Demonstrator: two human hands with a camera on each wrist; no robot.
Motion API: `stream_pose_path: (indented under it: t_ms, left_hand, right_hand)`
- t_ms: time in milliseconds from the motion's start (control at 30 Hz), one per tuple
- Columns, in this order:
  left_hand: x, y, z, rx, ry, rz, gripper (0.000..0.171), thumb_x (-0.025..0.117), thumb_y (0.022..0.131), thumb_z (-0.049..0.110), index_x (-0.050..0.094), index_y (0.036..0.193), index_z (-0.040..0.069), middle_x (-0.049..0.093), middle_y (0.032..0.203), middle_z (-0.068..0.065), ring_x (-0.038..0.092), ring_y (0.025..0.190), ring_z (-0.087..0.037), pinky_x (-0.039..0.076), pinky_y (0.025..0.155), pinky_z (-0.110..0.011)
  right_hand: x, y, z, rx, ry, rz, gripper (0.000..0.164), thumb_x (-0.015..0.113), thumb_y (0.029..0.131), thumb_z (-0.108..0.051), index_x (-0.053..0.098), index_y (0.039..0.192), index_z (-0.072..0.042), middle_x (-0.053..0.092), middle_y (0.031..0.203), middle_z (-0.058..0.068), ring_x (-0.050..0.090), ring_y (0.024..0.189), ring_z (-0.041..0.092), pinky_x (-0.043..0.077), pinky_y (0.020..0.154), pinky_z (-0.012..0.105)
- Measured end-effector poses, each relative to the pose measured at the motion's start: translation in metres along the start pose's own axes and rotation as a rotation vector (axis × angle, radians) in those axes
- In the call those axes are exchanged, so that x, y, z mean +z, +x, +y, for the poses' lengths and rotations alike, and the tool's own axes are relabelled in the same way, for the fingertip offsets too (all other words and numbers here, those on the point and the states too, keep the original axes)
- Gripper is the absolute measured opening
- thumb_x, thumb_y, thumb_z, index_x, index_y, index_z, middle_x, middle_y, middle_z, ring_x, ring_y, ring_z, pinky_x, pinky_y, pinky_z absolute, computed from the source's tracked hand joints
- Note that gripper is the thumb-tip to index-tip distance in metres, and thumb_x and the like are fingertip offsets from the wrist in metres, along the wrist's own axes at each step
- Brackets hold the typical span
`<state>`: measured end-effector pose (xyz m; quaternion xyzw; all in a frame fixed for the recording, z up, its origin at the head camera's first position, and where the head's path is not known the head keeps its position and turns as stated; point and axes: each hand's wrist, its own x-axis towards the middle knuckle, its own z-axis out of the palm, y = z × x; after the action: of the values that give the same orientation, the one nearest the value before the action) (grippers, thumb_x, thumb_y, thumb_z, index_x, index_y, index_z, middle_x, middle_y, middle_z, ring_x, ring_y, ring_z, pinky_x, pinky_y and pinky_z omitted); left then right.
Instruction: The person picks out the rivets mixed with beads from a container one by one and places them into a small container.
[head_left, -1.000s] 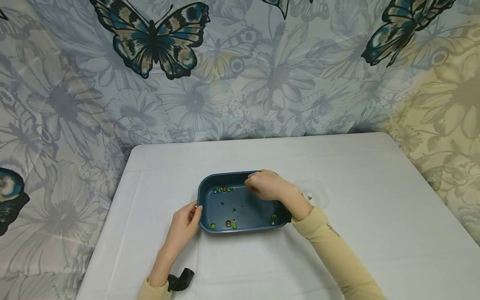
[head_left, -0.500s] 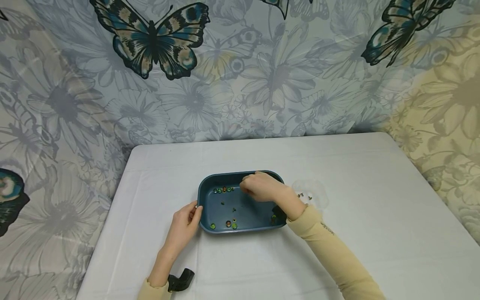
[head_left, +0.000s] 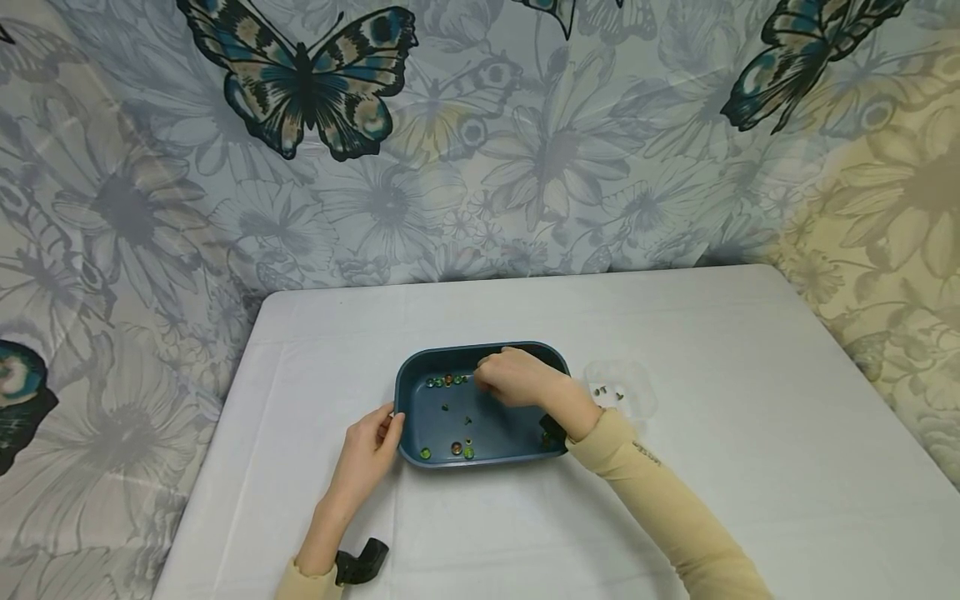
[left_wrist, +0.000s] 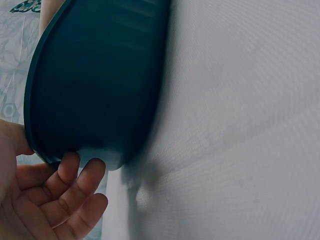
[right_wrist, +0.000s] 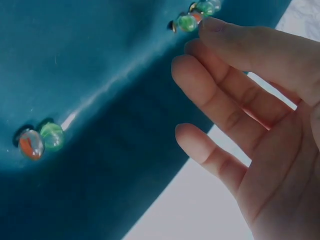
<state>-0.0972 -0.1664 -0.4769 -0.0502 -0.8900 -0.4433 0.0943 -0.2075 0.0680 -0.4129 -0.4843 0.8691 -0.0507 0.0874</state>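
A dark blue tray (head_left: 495, 450) stands on the white table, holding glass marbles (head_left: 439, 382) in a row by its far wall. More marbles (head_left: 457, 448) lie near its front wall, and small dark bits (head_left: 468, 420), too tiny to identify, lie between. My left hand (head_left: 369, 446) grips the tray's left rim, thumb above and fingers at the outside wall in the left wrist view. Inside the tray, my right hand (head_left: 517, 379) hovers by the row's right end. Its fingers (right_wrist: 195, 80) are loosely bent, with the thumb near the index finger; no held thing shows.
Right of the tray sits a clear shallow container (head_left: 647, 404) with several small pieces (head_left: 619, 397) in it. A black device (head_left: 362, 560) is at my left wrist. Patterned butterfly fabric (head_left: 450, 208) hangs behind the table (head_left: 750, 467).
My right hand has moved left and slightly nearer inside the tray, towards the far row of marbles, uncovering more of the clear container. My left hand keeps its grip on the rim.
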Motion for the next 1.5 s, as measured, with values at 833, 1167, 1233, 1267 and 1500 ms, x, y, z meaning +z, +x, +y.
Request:
stream_pose_path:
  t_ms: [833,1167,1233,1267,1500]
  left_hand:
    - [0.001,0.001,-0.002,0.024,-0.003,0.009,0.021,0.056,0.094,0.013,0.064,0.105,-0.003,0.052,0.067,0.004,0.045,0.056,-0.007,0.040,0.050,-0.021]
    - [0.001,0.000,-0.002,0.024,-0.001,0.007,0.022,0.056,0.094,0.012,0.064,0.106,-0.004,0.052,0.067,0.004,0.045,0.055,-0.007,0.040,0.049,-0.022]
    - [0.001,0.000,-0.003,0.022,0.000,0.007,0.022,0.056,0.094,0.013,0.064,0.106,-0.003,0.052,0.067,0.004,0.045,0.056,-0.007,0.040,0.050,-0.022]
    - [0.001,0.000,-0.003,0.023,0.000,0.008,0.022,0.056,0.094,0.013,0.064,0.107,-0.003,0.052,0.067,0.004,0.044,0.056,-0.007,0.040,0.050,-0.021]
    - [0.001,0.000,-0.004,0.013,0.005,0.004,0.024,0.056,0.094,0.014,0.064,0.108,-0.003,0.052,0.067,0.004,0.044,0.055,-0.007,0.040,0.050,-0.022]
  right_hand:
    - [0.012,0.014,-0.012,-0.050,-0.021,-0.050,0.015,0.061,0.085,0.002,0.066,0.077,-0.010,0.058,0.070,-0.004,0.037,0.059,0.009,0.027,0.061,0.026]
    - [0.015,0.019,-0.016,-0.069,-0.060,-0.073,0.017,0.061,0.086,-0.001,0.062,0.073,-0.012,0.051,0.064,-0.005,0.038,0.058,0.010,0.027,0.059,0.026]
    - [0.015,0.020,-0.017,-0.068,-0.068,-0.075,0.017,0.061,0.085,-0.001,0.062,0.073,-0.012,0.052,0.065,-0.005,0.039,0.058,0.010,0.030,0.060,0.027]
    - [0.015,0.020,-0.018,-0.066,-0.073,-0.079,0.016,0.061,0.086,-0.001,0.063,0.074,-0.012,0.053,0.066,-0.005,0.040,0.059,0.010,0.032,0.061,0.028]
    - [0.017,0.024,-0.022,-0.069,-0.094,-0.105,0.014,0.063,0.085,-0.002,0.064,0.075,-0.013,0.057,0.068,-0.005,0.045,0.062,0.010,0.039,0.066,0.030]
